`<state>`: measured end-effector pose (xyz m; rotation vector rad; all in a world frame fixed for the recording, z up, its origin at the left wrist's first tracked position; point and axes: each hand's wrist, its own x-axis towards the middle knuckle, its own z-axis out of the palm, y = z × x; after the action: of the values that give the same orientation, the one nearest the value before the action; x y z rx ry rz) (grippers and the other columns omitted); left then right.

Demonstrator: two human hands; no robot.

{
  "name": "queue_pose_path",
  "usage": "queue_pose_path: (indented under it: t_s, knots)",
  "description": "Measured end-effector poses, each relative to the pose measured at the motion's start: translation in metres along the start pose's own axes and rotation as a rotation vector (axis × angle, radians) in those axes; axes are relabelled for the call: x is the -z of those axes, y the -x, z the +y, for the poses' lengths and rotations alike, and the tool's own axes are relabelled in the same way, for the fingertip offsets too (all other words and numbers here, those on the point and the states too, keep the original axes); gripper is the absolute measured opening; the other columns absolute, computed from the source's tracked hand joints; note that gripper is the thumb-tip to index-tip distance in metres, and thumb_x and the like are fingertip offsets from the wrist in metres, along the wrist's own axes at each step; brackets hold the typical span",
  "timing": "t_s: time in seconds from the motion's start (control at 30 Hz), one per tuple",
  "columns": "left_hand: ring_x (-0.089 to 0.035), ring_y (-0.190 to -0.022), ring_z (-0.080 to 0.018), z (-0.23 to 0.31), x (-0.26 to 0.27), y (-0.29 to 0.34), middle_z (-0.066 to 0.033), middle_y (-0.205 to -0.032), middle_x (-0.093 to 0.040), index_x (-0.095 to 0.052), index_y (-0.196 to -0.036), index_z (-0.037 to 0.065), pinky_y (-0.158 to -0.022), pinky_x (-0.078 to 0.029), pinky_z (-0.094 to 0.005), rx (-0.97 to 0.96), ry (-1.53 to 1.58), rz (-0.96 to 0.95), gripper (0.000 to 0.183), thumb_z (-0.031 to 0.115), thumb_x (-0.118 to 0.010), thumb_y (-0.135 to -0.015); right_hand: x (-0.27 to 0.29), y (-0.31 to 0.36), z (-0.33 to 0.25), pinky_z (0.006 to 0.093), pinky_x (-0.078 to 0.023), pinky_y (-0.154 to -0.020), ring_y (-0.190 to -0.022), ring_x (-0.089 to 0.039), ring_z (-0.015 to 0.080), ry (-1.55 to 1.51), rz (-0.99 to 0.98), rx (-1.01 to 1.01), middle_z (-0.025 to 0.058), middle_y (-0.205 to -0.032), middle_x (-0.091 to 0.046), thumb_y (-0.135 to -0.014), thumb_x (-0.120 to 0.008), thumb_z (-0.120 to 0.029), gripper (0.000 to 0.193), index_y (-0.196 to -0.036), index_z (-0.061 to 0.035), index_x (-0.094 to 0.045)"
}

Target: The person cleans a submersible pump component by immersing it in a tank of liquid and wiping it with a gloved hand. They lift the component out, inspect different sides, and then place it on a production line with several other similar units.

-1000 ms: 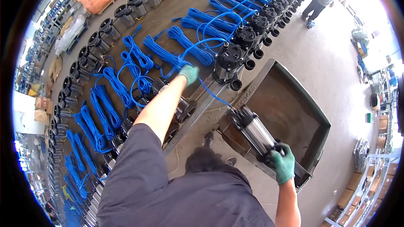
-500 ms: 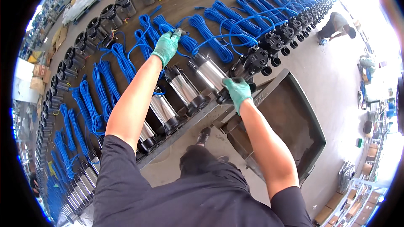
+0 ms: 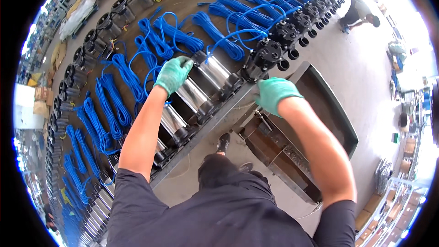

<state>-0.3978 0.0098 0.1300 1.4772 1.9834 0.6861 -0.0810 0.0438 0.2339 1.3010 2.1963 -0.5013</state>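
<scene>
My left hand, in a green glove, covers the upper end of a steel pump cylinder; its fingers are bent together, and what they hold is hidden. Just beyond its fingertips lies another cylinder with black ends and a blue cable. My right hand, also gloved in green, hovers by the bench's near edge with thumb and fingers apart, holding nothing visible. Nearest to it is a black pump head at the end of the row. A coiled blue cable lies beyond my left hand.
A grey metal cart with small compartments stands at the right, against the bench edge. More blue cable coils line the bench. Black-topped motor housings form the far row. A person bends over at upper right.
My right hand has let go of the cylinder's lower end and moved right. My left hand has come nearer, from the blue cable coil to the cylinder tops. The view has shifted slightly.
</scene>
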Motion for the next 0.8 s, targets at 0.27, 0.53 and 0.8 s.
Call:
queue_pose_path:
  t_s: [0.27, 0.53, 0.8]
  knots:
    - [-0.071, -0.088, -0.0161, 0.071, -0.025, 0.069, -0.0167, -0.1, -0.078, -0.074, -0.122, 0.002, -0.083, -0.056, -0.035, -0.155, 0.084, -0.179, 0.036, 0.032, -0.069, -0.103, 0.078, 0.272, -0.012, 0.0431, -0.059, -0.079, -0.089, -0.073, 0.0319, 0.336, 0.138, 0.364, 0.0132, -0.095, -0.073, -0.088, -0.065, -0.012, 0.014, -0.096, -0.0082, -0.075]
    - [-0.072, -0.089, -0.0179, 0.096, -0.08, 0.054, -0.0134, -0.102, -0.079, -0.074, -0.122, 0.002, -0.083, -0.056, -0.0326, -0.379, 0.029, -0.243, 0.026, 0.019, -0.071, -0.102, 0.028, 0.327, 0.005, 0.0432, -0.059, -0.078, -0.088, -0.073, 0.0317, 0.222, 0.128, 0.382, 0.0127, -0.093, -0.072, -0.087, -0.066, -0.012, 0.014, -0.097, -0.0087, -0.075]
    - [-0.073, -0.094, -0.0141, 0.117, -0.099, 0.029, -0.0121, -0.109, -0.08, -0.072, -0.124, 0.0, -0.084, -0.057, -0.0303, -0.355, 0.061, -0.135, 0.027, 0.017, -0.07, -0.103, 0.002, 0.35, 0.023, 0.0434, -0.059, -0.077, -0.087, -0.073, 0.0315, 0.137, 0.118, 0.362, 0.0122, -0.092, -0.071, -0.087, -0.066, -0.012, 0.013, -0.097, -0.0091, -0.075]
